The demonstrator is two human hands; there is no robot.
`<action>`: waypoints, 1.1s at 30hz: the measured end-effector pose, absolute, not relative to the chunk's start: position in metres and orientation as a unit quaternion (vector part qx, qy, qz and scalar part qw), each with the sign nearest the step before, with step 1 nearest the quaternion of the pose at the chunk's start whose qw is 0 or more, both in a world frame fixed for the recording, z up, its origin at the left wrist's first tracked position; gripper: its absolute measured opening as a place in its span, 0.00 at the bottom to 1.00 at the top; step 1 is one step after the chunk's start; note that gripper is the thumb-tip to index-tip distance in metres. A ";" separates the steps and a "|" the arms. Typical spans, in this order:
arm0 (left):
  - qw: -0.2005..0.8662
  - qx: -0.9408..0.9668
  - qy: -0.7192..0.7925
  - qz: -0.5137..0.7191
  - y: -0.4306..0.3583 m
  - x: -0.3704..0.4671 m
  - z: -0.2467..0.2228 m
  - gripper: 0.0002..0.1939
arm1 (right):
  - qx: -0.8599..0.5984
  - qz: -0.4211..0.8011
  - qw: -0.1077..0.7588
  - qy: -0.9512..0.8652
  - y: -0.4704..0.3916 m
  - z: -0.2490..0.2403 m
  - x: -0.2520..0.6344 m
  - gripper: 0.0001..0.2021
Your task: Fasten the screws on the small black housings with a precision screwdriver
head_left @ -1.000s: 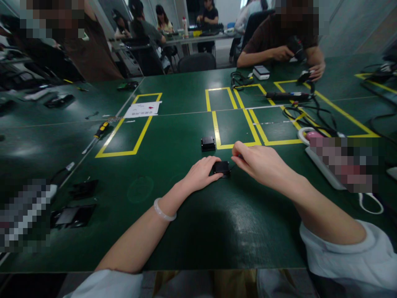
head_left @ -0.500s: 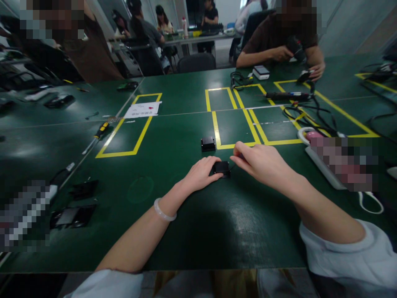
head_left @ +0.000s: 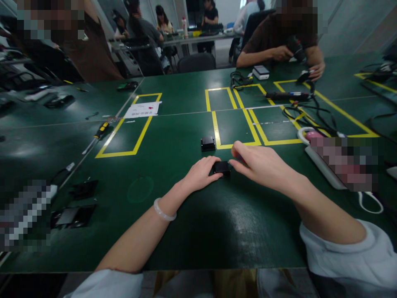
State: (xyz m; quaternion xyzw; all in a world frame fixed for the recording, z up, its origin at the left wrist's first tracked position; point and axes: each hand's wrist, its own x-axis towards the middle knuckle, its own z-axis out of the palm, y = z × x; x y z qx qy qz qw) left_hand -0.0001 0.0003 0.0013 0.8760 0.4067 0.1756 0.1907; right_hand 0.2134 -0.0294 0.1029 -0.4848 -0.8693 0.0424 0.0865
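A small black box-shaped part (head_left: pixel 222 167) lies on the green table in front of me. My left hand (head_left: pixel 201 174) holds it from the left, fingers over the far side and thumb at the near side. At its right edge is the thumb tip of my right hand (head_left: pixel 257 162), whose fingers are curled. Whatever lies between those fingers is dark and too hidden to name. Just beyond stands a second black part (head_left: pixel 208 143) of similar look, touched by neither hand.
Yellow tape outlines (head_left: pixel 238 145) mark the table. Left are a yellow-black screwdriver (head_left: pixel 101 130) and black parts (head_left: pixel 72 216). Rightward lie a black corded tool (head_left: pixel 288 96), cables and a pink-and-white object (head_left: pixel 314 138). Across the table a person (head_left: pixel 263 49) holds a dark tool.
My right thumb has shifted slightly left to the part's edge, and the gap between thumb and forefinger has widened a little. My left hand stays where it was.
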 end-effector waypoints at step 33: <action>0.186 0.880 0.402 0.171 -0.001 0.000 0.003 0.18 | -0.494 0.041 0.099 -0.863 -0.032 0.104 0.212 0.08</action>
